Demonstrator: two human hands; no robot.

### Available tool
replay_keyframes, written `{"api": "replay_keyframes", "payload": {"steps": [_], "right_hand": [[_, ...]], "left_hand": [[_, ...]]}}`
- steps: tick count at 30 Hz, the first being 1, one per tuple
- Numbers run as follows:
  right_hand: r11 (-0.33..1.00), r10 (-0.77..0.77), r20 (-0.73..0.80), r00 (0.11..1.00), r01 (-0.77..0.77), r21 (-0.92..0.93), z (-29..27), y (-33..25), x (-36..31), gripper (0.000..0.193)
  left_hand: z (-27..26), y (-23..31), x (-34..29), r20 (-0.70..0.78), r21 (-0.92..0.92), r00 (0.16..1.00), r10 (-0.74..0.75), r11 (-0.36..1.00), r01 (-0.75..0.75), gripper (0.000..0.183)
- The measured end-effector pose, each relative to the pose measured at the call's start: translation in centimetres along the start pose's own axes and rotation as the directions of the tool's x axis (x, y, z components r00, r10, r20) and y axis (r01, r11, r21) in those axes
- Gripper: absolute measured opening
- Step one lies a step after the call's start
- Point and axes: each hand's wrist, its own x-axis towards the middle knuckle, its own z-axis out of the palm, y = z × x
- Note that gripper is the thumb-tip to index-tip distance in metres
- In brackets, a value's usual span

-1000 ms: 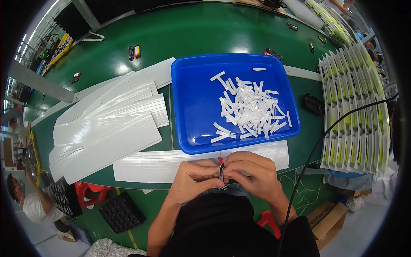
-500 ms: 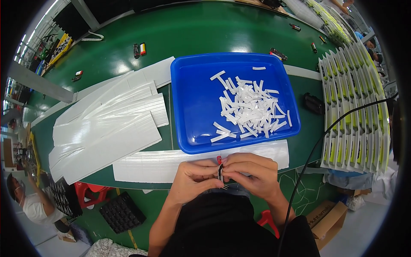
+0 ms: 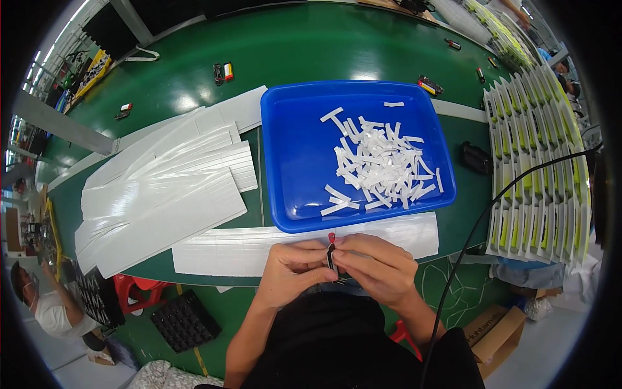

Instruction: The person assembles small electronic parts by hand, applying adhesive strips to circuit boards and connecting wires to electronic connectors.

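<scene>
Both my hands meet just in front of the table's near edge, close to my body. Between their fingertips is a small, thin black electronic part (image 3: 331, 257) with a red end (image 3: 332, 238) at the top and fine metal pins at the bottom. My left hand (image 3: 291, 271) pinches it from the left side. My right hand (image 3: 381, 267) grips it from the right, thumb and fingers closed. The fingers cover much of the part. Just beyond my hands stands a blue tray (image 3: 295, 220) with a heap of short white strips (image 3: 382, 162) in it.
White sheets (image 3: 162, 220) lie overlapped left of the tray; another white sheet (image 3: 220, 253) lies under its near side. Racked white-and-green pieces (image 3: 534, 175) stand right, crossed by a black cable (image 3: 476, 220). Small battery assemblies (image 3: 223, 72) sit on the far green surface.
The battery assemblies on the far green surface have shifted to the right. My hands still hold the black part, now turned slightly with more of its red end showing.
</scene>
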Motion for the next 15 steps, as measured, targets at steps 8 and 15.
{"api": "replay_keyframes", "payload": {"steps": [8,15], "right_hand": [[0.976,0.164,0.04,0.986,-0.168,0.136,-0.5,0.2,0.2,0.023],[0.98,0.125,0.074,0.989,-0.135,0.145,-0.7,0.5,0.8,0.023]], "left_hand": [[0.0,0.1,-0.1,-0.006,0.024,1.0,-0.017,1.0,0.017,0.03],[0.1,0.2,0.0,0.001,-0.005,1.0,-0.004,1.0,0.004,0.031]]}}
